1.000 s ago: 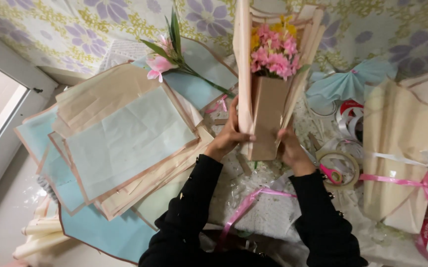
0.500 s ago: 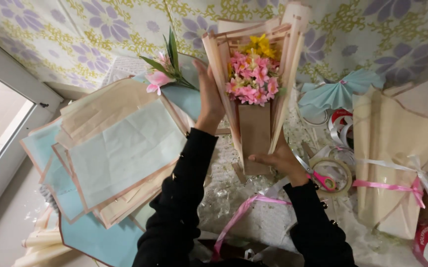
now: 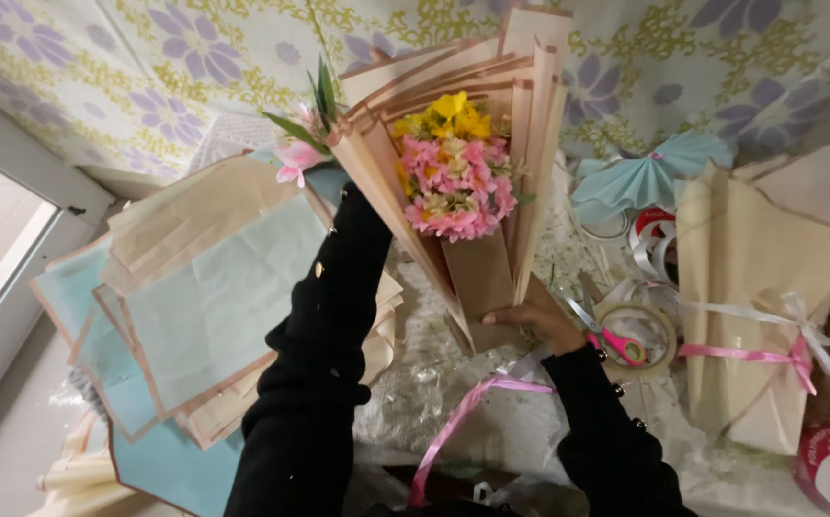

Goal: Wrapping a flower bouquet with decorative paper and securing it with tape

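- Head view: a bouquet (image 3: 458,182) of pink and yellow flowers, wrapped in tan paper, is held up over the work surface, tilted so its open top leans toward the upper right and its narrow base points down.
- The right hand (image 3: 534,324) grips the narrow base of the wrap from the right side, fingers curled closed around the paper at the bottom.
- The left arm, in a black sleeve with small studs, reaches up along the left edge of the wrap; the left hand itself is hidden behind the paper, so I cannot tell whether it grips or only rests there.
- The bouquet sits between the two arms, higher than the right hand and touching it at the base.
- A pink ribbon (image 3: 463,412) trails down from just below the right hand across clear crinkled film.
- To the left lies a fanned stack of paper sheets (image 3: 194,297), tan and pale blue, with a single pink flower (image 3: 295,161) at its upper edge, just beside the bouquet's left side.
- Just right of the right hand lie pink-handled scissors (image 3: 616,343) on a tape roll (image 3: 640,335).
- Further right, well apart from the hands, lies a finished wrapped bundle (image 3: 760,287) tied with pink and white ribbon, and above it a pale blue paper fan (image 3: 649,177).
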